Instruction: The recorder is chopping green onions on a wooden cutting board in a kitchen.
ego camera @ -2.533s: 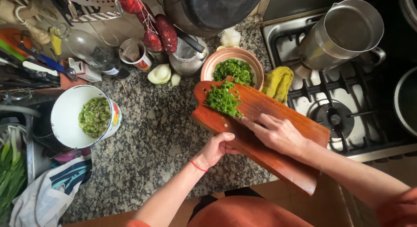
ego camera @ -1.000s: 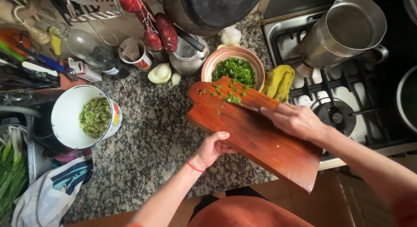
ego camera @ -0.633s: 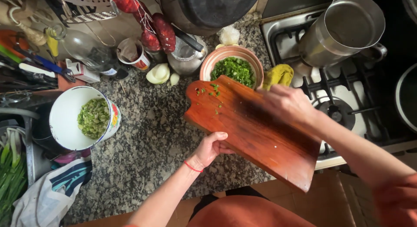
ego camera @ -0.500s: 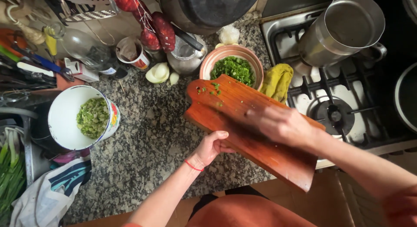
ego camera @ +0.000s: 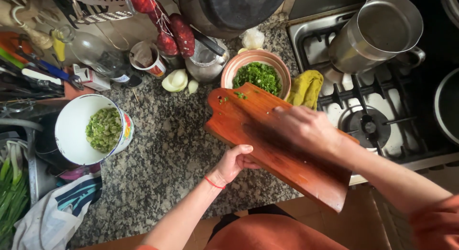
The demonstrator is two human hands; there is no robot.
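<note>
I note the left hand (ego camera: 233, 162) gripping the wooden cutting board (ego camera: 277, 145) tilted over the brown bowl (ego camera: 256, 78), right hand (ego camera: 306, 130) blurred, grip unclear; chopped greens (ego camera: 258, 77) mostly in the bowl, few scraps left.

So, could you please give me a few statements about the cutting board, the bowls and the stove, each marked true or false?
1. The left hand grips the wooden cutting board by its edge. True.
2. The board carries a large heap of chopped greens. False: only a few bits remain near its far end.
3. The brown bowl holds chopped greens. True.
4. The white bowl is empty. False: it holds pale green pieces.
5. The metal pot stands on the stove. True.
</note>
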